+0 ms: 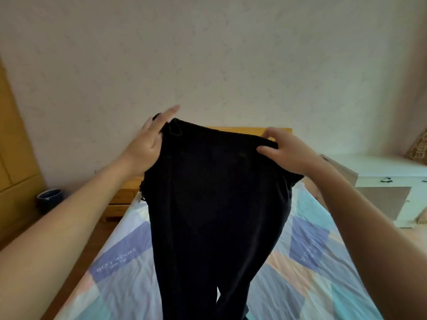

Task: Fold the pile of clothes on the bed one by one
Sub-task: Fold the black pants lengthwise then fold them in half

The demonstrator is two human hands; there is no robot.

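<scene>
Black, soft-knit trousers, one pair, hang lengthwise over the patchwork pastel bedsheet, waistband up, two legs trailing toward the viewer. The right hand pinches the waistband; the left hand seems to grip the other corner, forefinger straight. One wooden headboard sits half hidden behind; one white cabinet stands right.

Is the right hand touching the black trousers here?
Touching. The head view shows the right hand pinching the waistband of the black trousers, thumb in front and fingers curled over the top edge.
</scene>
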